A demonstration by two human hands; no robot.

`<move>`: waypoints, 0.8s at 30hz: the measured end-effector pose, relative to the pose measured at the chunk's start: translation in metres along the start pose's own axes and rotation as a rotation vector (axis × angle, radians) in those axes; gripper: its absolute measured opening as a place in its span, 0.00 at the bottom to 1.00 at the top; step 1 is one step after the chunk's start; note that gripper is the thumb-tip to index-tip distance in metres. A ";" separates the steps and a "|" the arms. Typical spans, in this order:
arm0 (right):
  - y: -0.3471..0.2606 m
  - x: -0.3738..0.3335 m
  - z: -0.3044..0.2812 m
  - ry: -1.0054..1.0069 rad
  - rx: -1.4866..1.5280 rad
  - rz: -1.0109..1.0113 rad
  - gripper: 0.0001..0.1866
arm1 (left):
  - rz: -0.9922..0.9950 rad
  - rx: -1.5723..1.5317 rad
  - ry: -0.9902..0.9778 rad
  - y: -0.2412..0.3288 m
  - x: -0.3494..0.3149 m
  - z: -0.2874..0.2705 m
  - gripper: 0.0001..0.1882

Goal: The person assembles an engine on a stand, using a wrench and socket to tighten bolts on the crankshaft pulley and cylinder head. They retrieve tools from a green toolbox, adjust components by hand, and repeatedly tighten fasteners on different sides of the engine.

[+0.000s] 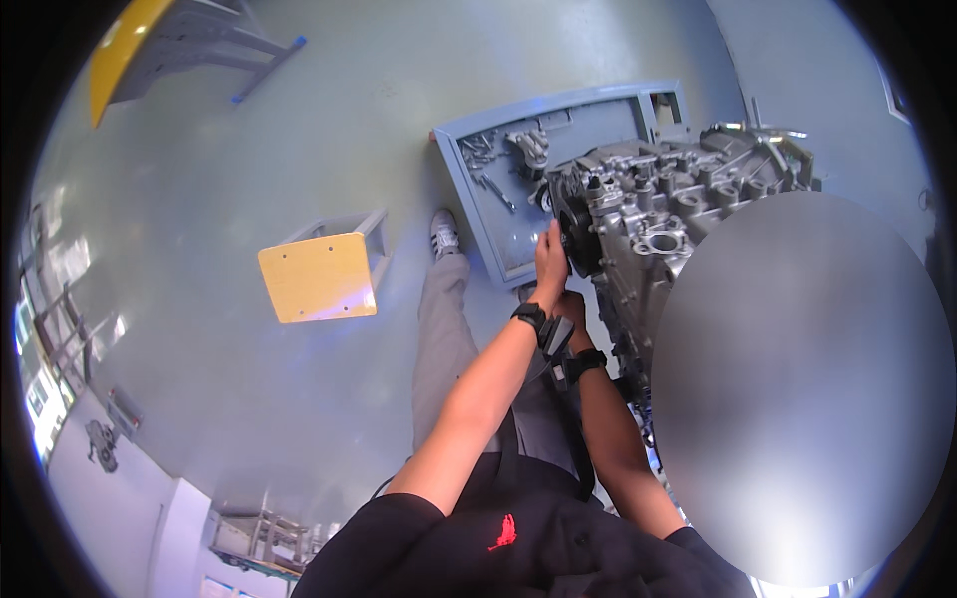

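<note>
A metal engine point(688, 189) with bare castings and ports stands to the right, a black pulley point(575, 221) on its left end. My left hand point(550, 264) is at the pulley's near left side, its fingers pointing up and closed against the rim. Just below it and slightly right, my right hand point(571, 311) is close under the engine's end. The left wrist and forearm partly cover that hand, and its fingers cannot be made out. Black bands with small devices circle both wrists.
A blue-grey metal tray bench point(461, 194) holds small tools and a metal part point(531, 149) beyond my hands. A yellow-topped stool point(319, 279) stands left; another yellow-topped piece of furniture point(120, 60) is at upper left. A blurred grey oval point(802, 389) hides the right side.
</note>
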State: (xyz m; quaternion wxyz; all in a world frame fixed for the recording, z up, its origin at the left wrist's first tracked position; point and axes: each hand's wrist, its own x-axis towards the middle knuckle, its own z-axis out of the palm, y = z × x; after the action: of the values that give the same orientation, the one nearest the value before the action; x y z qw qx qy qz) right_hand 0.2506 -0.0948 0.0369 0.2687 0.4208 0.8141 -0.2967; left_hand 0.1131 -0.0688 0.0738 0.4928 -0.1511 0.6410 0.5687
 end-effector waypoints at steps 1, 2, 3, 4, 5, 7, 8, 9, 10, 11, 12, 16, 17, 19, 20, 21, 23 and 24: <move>0.000 0.001 0.001 0.071 -0.047 -0.206 0.18 | 0.018 -0.011 -0.042 -0.001 -0.012 -0.003 0.31; 0.003 0.002 0.004 0.052 0.044 -0.170 0.17 | 0.042 -0.020 -0.017 -0.005 -0.020 -0.004 0.31; 0.004 0.001 0.004 0.048 0.121 -0.154 0.17 | 0.020 0.074 -0.041 -0.007 -0.029 -0.007 0.32; 0.005 -0.002 0.003 0.041 0.172 -0.154 0.17 | 0.031 0.151 -0.041 -0.010 -0.038 -0.011 0.33; 0.005 -0.003 0.002 0.038 0.175 -0.171 0.17 | 0.094 0.250 -0.052 -0.010 -0.038 -0.011 0.34; 0.007 -0.012 -0.002 0.026 0.177 -0.195 0.16 | 0.080 0.330 -0.047 -0.015 -0.042 -0.008 0.34; 0.007 -0.016 -0.005 0.037 0.182 -0.198 0.16 | 0.139 0.411 -0.010 -0.012 -0.034 -0.005 0.34; 0.006 -0.016 -0.008 0.051 0.190 -0.194 0.16 | 0.138 0.408 -0.009 -0.014 -0.036 -0.005 0.33; 0.005 -0.017 -0.011 0.061 0.201 -0.187 0.16 | 0.150 0.423 -0.034 -0.011 -0.030 -0.002 0.33; 0.004 -0.018 -0.013 0.067 0.207 -0.174 0.16 | 0.096 0.397 -0.026 -0.012 -0.031 -0.002 0.33; 0.004 -0.018 -0.014 0.071 0.207 -0.166 0.16 | 0.024 0.362 0.009 -0.010 -0.029 -0.001 0.32; 0.002 -0.014 -0.011 0.058 0.164 -0.173 0.15 | -0.014 0.283 -0.062 -0.007 -0.029 -0.005 0.32; 0.002 -0.014 -0.011 0.064 0.155 -0.183 0.15 | 0.052 0.383 -0.029 -0.006 -0.033 -0.005 0.32; 0.000 -0.016 -0.014 0.065 0.147 -0.209 0.14 | 0.074 0.401 -0.015 -0.003 -0.033 -0.005 0.32; -0.001 -0.017 -0.017 0.057 0.142 -0.235 0.14 | 0.112 0.381 0.015 -0.005 -0.039 -0.004 0.32; -0.001 -0.024 -0.020 0.030 0.131 -0.266 0.14 | 0.037 0.401 0.014 -0.006 -0.042 -0.004 0.32; -0.003 -0.039 -0.029 0.004 0.084 -0.258 0.13 | -0.030 0.383 0.014 -0.011 -0.052 -0.003 0.33; -0.004 -0.045 -0.034 -0.002 0.057 -0.252 0.13 | -0.051 0.357 0.052 -0.012 -0.052 -0.002 0.34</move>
State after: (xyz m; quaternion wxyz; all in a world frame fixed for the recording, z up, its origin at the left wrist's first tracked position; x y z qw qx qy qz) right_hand 0.2633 -0.0966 0.0916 0.2181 0.3224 0.8514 -0.3515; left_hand 0.1458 -0.0931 0.1086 0.5095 -0.0917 0.7403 0.4290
